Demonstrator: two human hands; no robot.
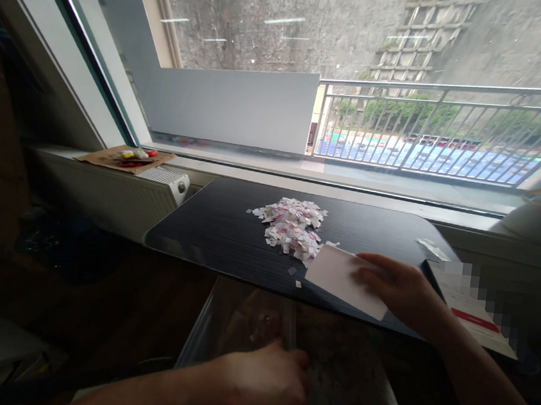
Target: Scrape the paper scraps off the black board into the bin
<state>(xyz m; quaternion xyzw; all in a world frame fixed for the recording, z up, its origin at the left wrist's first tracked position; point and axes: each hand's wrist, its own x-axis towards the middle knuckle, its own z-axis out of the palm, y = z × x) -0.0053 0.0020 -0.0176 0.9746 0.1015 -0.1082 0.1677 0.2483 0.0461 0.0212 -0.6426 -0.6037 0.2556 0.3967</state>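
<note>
My right hand (392,283) grips a white card (342,278) between thumb and fingers, tilted over the front edge of the dark table (210,228). The card's upper left corner reaches a pile of small torn paper pieces (294,227), white with some pink. Two loose scraps (297,284) lie near the table edge. Below the table edge, my left hand (275,380) is closed at the rim of a clear plastic bin (202,324). Its fingertips are mostly hidden and in shadow. Some small bits show dimly inside the bin.
A booklet with a red strip (473,319) lies at the table's right end, beside a small clear wrapper (432,248). Behind the table runs a window sill (254,172). A radiator (108,179) stands left, with brown paper (104,156) and small colourful items on top.
</note>
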